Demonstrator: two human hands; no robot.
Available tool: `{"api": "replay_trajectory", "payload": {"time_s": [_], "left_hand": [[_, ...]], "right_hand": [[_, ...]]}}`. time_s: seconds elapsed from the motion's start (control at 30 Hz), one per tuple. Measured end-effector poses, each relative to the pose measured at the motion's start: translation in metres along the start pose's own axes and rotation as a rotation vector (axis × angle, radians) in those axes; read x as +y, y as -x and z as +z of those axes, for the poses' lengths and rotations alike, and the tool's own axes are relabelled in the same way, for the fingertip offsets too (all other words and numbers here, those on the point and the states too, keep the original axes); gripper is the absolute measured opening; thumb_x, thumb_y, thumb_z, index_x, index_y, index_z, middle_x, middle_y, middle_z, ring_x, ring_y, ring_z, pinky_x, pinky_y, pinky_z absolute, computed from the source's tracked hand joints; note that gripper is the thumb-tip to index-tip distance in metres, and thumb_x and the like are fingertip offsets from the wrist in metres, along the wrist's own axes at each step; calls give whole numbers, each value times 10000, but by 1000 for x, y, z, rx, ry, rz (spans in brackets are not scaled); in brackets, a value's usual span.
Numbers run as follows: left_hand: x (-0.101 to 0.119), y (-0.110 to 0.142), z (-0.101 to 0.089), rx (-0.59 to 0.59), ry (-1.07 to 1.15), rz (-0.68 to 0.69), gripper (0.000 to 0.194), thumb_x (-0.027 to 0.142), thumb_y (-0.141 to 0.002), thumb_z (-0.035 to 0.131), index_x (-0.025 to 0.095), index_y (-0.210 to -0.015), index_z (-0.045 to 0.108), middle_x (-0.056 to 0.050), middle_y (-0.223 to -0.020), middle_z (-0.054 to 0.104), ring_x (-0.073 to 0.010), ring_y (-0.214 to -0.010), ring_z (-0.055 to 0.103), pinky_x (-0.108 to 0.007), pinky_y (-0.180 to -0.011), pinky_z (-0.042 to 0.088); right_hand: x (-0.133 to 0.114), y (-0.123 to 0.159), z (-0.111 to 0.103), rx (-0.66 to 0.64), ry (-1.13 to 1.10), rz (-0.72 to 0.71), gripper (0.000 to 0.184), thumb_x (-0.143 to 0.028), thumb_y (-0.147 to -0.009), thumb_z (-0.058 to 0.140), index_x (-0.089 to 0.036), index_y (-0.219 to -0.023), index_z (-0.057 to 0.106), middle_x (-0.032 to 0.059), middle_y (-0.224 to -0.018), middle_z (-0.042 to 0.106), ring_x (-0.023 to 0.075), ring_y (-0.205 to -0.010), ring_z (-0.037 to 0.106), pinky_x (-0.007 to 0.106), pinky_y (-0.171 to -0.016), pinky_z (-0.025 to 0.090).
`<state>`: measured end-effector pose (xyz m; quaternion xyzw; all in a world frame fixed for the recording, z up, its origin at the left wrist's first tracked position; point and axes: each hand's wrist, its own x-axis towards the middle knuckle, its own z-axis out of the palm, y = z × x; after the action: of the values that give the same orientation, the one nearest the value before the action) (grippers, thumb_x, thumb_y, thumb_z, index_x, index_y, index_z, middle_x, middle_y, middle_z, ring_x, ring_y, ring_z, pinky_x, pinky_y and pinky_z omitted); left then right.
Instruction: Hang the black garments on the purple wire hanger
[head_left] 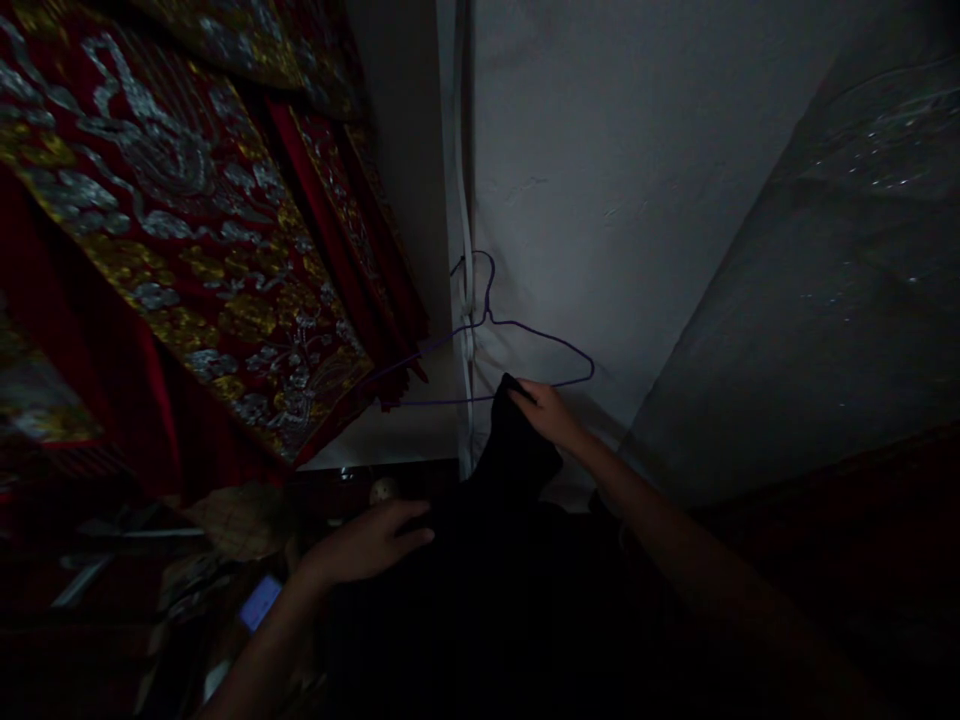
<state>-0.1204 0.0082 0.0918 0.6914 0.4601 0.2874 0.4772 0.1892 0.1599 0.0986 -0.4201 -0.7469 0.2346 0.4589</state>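
Observation:
A black garment (517,455) fills the lower middle of the view, its outline lost in the dark below. My right hand (546,410) pinches its upper edge, close to the lower bar of a thin purple wire hanger (541,334). The hanger's hook is up by a pale vertical pipe or cord; part of its lower bar is behind the cloth. Lower left, my left hand (375,540) is at the garment's side. Its thumb and finger are apart, with dark cloth between or behind them; I cannot see them gripping it.
Red cloth with gold and silver sequin embroidery (225,260) hangs at the left. Behind the hanger is a pale wall (637,150), with shiny clear sheeting (847,280) to its right. A lit screen (260,602) glows among dim clutter at lower left.

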Motion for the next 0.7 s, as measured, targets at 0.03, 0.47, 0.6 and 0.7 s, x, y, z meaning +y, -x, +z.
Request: {"api": "replay_trajectory", "payload": {"time_s": [0.03,0.47,0.6,0.7], "left_hand": [[-4,0,-5,41,-40,-1,105,306,-740,801,261,-833,781,-49,-840,758,-228,-788,686,-264,-738,518],[32,-60,-69,530,-465,149,284,425,-851,495,217,-806,683,-45,-788,705,-231,-735,621,-322,-723,465],[18,-71,-79,350,-469,65,291,431,-799,508,210,-659,634,-45,-684,671,-228,-655,599,-335,-674,470],[27,-69,-80,463,-468,241,278,393,-837,475,218,-667,607,-55,-779,684,-246,-809,636,-348,-799,502]], "right_hand": [[0,4,-9,33,-24,31,344,-476,-878,540,-191,-711,637,6,-664,624,176,-644,551,273,-628,424],[-40,35,-51,153,22,111,415,-529,-840,560,-192,-600,524,-12,-568,476,131,-554,437,248,-504,317],[-35,40,-44,156,18,98,402,-514,-852,553,-191,-615,535,-7,-579,487,141,-569,451,254,-521,328],[-32,42,-37,122,-12,102,404,-506,-865,549,-189,-615,533,-9,-582,491,138,-563,451,256,-527,333]]}}
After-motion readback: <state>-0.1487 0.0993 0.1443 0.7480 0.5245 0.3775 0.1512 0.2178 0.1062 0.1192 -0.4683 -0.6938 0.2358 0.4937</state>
